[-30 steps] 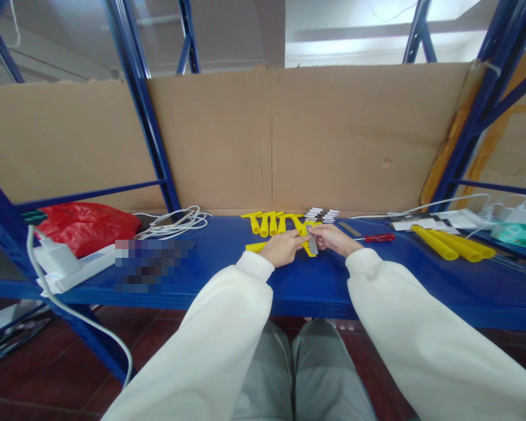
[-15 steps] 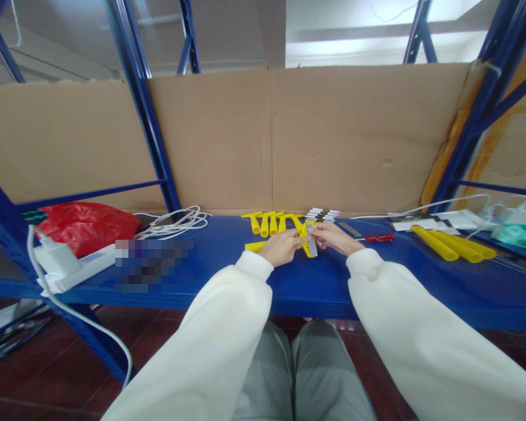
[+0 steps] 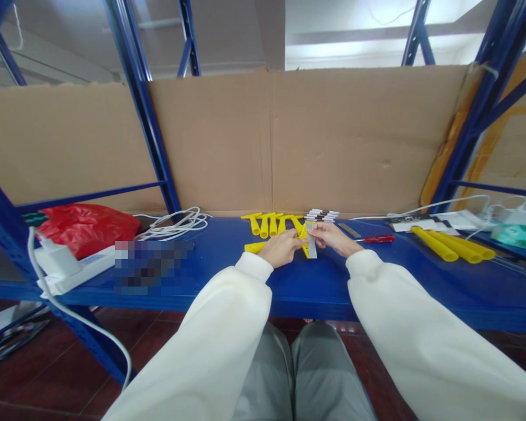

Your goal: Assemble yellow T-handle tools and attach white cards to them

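Note:
My left hand (image 3: 281,248) is closed on a yellow scraper-like piece (image 3: 305,248) over the blue shelf. My right hand (image 3: 330,237) pinches a flat grey metal blade (image 3: 312,248), which lies against the yellow piece. The fingers of both hands nearly meet there. Left of my left hand, a yellow handle (image 3: 254,247) lies partly hidden behind it. Several yellow T-shaped pieces (image 3: 264,224) stand in a row just behind my hands. Beside them is a stack of small black and white pieces (image 3: 323,215). A red screwdriver (image 3: 379,239) lies right of my right hand.
Several yellow tubes (image 3: 447,245) lie at the right, near a green and white packet (image 3: 519,235). At the left are a red bag (image 3: 87,228), a white power strip (image 3: 87,269) and coiled white cable (image 3: 181,222). Cardboard (image 3: 333,140) lines the back.
The grey blade has turned slightly between my hands and looks brighter at its lower end. Both hands keep their grip in nearly the same place.

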Tool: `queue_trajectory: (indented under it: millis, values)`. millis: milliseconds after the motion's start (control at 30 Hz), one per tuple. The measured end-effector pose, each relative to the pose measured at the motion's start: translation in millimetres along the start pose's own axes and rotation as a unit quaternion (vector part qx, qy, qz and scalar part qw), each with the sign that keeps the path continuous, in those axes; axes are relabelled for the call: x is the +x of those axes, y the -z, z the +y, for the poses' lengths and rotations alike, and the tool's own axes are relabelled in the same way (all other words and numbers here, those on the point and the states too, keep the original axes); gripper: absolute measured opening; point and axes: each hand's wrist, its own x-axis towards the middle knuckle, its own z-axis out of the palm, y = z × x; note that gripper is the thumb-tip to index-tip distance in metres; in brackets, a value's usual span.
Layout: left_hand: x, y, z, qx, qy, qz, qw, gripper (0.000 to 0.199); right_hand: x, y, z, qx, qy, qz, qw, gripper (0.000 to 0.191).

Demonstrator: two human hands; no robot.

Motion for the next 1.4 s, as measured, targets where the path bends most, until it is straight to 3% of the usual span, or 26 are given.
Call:
queue_trajectory:
  millis: [367,500,600,733,1067,1233,1400]
  values:
    - [0.3,0.8,1.6,0.026,0.017,-0.039,0.999,0.047,3.5,0.2,6.6,-0.057,-0.001,-0.013,0.998,0.036]
    - [1.3,-3.5,-2.5,0.022,0.025,-0.043,0.999,0.046,7.6,3.8,7.7,-0.13,-0.005,0.031,0.991,0.028]
    - [2.0,-7.4,-6.4,0.022,0.033,-0.063,0.997,0.045,11.3,14.0,7.9,-0.231,0.026,0.118,0.965,0.029]
    - [1.9,-7.9,-7.5,0.024,0.033,-0.077,0.996,0.045,14.0,26.1,8.7,-0.388,0.013,0.196,0.901,0.023]
    - [1.4,-2.2,-3.8,0.023,0.028,-0.093,0.995,0.042,10.8,14.5,1.5,-0.552,-0.098,0.158,0.813,0.029]
    - [0.5,1.7,0.3,0.014,0.03,-0.096,0.995,0.043,11.8,18.9,-3.1,-0.561,-0.157,0.155,0.798,0.033]
    - [0.5,5.4,3.6,0.021,0.034,-0.105,0.994,0.045,15.5,18.9,-3.8,-0.566,-0.163,0.147,0.795,0.033]
